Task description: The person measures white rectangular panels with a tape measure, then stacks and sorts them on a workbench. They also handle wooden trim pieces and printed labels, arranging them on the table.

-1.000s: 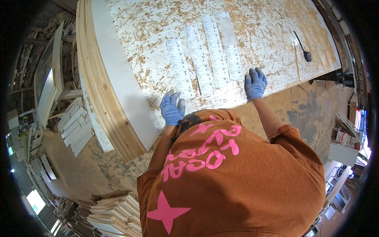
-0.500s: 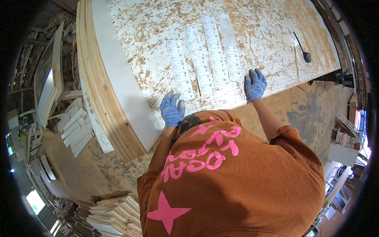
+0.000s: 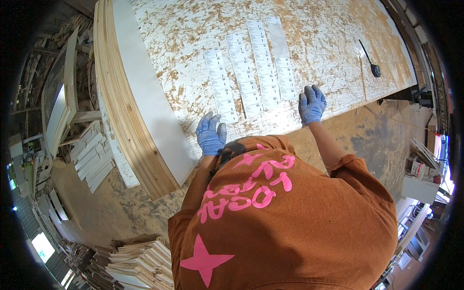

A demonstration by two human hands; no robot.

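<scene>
Four label strips [image 3: 263, 63] side by side on the surface [image 3: 328, 43], lower ends toward the near edge. Printed nearly all over, except for a blank stretch above the rightmost strip's [image 3: 285, 79] lower part. Apparently unweighted; likely to skew or slide if bumped or caught by a draught. Dark line by the lower left side of the second strip [image 3: 244, 75]: lifted edge or shadow, can't tell. If lifted, easy to snag.

Left hand [image 3: 211, 134]: fingers spread, slightly bent, nothing visible in the grip, just beside the foot of the leftmost strip [image 3: 222, 92]. Touching it or not: can't tell. Could drag or crease that strip with a sideways sweep. Right hand [image 3: 312, 105]: loose, unclosed grip, nothing visible in it, just right of the rightmost strip's lower end. Could knock that one out of line with an inward move. Gloves [image 3: 210, 140] on both: probably poor feel for thin stock.

Scuffed, patchy finish around the strips: could catch a corner.

Farther left: white panel [image 3: 150, 87] beside wood slats [image 3: 126, 96], near the left hand; could get nudged by a wide swing. Far right: black gadget [image 3: 375, 70], well apart; low risk. Past the near edge: dusty floor [image 3: 372, 125]; likely dirt on anything dropped.
</scene>
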